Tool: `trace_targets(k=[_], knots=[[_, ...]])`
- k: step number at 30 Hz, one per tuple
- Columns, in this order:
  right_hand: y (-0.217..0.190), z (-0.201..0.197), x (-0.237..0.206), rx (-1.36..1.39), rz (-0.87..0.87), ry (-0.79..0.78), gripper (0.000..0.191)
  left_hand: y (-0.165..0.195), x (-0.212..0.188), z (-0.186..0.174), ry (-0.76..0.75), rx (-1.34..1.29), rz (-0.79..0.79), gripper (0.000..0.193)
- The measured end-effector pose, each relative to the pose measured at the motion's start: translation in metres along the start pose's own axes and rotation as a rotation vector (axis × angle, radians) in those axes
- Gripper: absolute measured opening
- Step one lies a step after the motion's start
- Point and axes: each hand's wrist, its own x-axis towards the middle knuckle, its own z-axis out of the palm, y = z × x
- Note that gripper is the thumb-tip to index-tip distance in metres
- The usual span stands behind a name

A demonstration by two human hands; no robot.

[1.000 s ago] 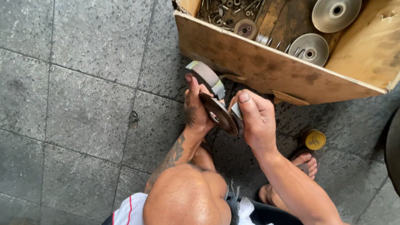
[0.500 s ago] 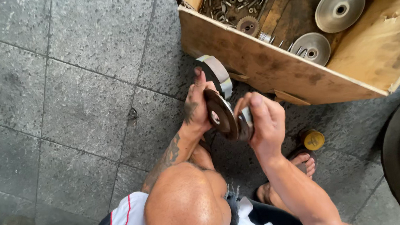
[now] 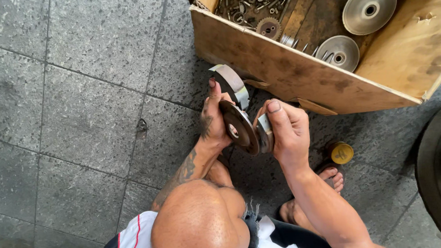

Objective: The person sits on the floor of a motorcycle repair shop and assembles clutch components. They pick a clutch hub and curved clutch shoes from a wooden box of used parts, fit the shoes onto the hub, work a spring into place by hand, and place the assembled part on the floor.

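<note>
we are crouching over the grey stone-tile floor [image 3: 71, 99], holding a dark round metal disc [image 3: 237, 127] up on edge between our two hands, just in front of the open wooden crate [image 3: 300, 75]. our left hand [image 3: 214, 120] is pressing flat against the disc's far face, fingers pointing up toward a silver-rimmed round drum part [image 3: 230, 82] that is sitting just beyond it near the crate wall. our right hand [image 3: 286, 132] is closing around a small silvery metal piece [image 3: 264, 132] that is touching the disc's near face at its centre. so the disc's axis is running sideways, from one palm to the other, and both hands are equally near, one on each side. we cannot quite tell whether the small piece is threaded onto the hub or only pushed against it, since the thumb is covering the joint. a small yellow-capped tin [image 3: 341, 153] is standing on the floor by our bare foot [image 3: 332, 175].
</note>
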Motion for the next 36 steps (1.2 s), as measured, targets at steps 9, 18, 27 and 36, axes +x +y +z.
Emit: trace_targets(k=[9,18,27,36], knots=[[-0.004,0.015,0.002,0.228,-0.602,0.027,0.048,-0.013,0.003,0.007,-0.186,-0.463,-0.336,0.070],[0.015,-0.004,0.007,0.172,-0.073,-0.031,0.050,-0.012,0.005,0.000,0.129,-0.294,-0.310,0.061],[0.074,0.034,-0.002,0.019,-0.262,0.049,0.074,-0.027,0.025,-0.029,-0.027,-0.532,-0.069,0.057],[0.058,-0.016,0.016,0.044,-0.048,0.262,0.066,-0.021,0.002,-0.003,-0.004,0.286,0.149,0.044]])
